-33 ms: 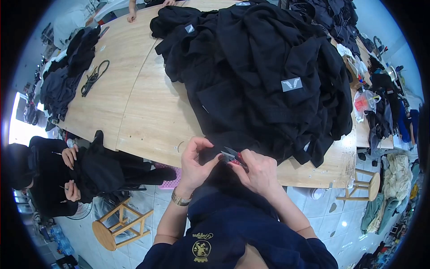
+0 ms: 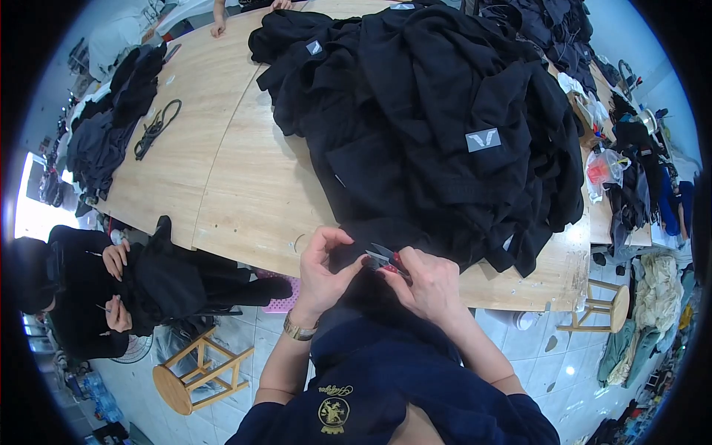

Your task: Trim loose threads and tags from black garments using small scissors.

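My right hand [image 2: 429,279] is closed around small scissors [image 2: 381,252]; red shows at their grip, and their slim metal blades point left toward my other hand. With thumb and index finger, my left hand [image 2: 323,265] pinches an edge of black fabric [image 2: 365,285] right beside the blades. That fabric hangs over the table's near edge in front of me and runs into a big heap of black garments [image 2: 415,111]. Grey-white patches [image 2: 483,139] mark some of them. The exact spot where blades and cloth meet is partly hidden by my fingers.
The heap lies on a light wooden table [image 2: 245,178]. A coiled dark cord [image 2: 154,132] and dark clothes [image 2: 111,133] lie to the left. A person in black [image 2: 81,297] handles dark cloth at lower left, near a wooden stool [image 2: 196,374]. Another stool [image 2: 604,308] stands right.
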`<state>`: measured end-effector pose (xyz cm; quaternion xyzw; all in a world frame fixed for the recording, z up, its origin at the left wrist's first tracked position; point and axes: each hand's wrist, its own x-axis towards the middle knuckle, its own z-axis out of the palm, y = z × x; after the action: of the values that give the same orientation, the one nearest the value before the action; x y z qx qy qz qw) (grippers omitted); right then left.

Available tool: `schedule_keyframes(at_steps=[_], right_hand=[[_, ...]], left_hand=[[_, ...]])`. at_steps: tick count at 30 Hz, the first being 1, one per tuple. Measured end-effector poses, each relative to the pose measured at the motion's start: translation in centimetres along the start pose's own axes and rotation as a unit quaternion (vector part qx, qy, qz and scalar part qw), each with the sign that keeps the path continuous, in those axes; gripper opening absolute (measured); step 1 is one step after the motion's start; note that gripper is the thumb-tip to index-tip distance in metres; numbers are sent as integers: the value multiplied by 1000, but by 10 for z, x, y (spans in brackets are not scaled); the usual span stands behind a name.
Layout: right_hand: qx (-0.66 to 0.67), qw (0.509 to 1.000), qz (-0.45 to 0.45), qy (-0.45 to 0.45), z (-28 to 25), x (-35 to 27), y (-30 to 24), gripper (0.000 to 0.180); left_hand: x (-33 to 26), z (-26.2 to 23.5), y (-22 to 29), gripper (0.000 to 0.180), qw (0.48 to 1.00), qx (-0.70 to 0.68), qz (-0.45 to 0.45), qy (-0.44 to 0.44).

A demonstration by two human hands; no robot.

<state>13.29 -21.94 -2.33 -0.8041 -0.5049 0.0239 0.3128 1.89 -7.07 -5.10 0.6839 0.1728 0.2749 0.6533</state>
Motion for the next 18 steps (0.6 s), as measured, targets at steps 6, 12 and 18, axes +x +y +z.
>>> schedule_keyframes(at_steps=[6,12,18], right_hand=[[-14,1000,-21,-12,-4,2,4,30],[-30,999,-33,-15,-6,4,4,29],[-24,999,-35,-20,-5,4,5,29]], left_hand=[[0,-2,2,36,1000,9,-2,-14],[0,-2,3,36,1000,6,-8,-17],[0,-3,2,37,1000,15,-8,-20]])
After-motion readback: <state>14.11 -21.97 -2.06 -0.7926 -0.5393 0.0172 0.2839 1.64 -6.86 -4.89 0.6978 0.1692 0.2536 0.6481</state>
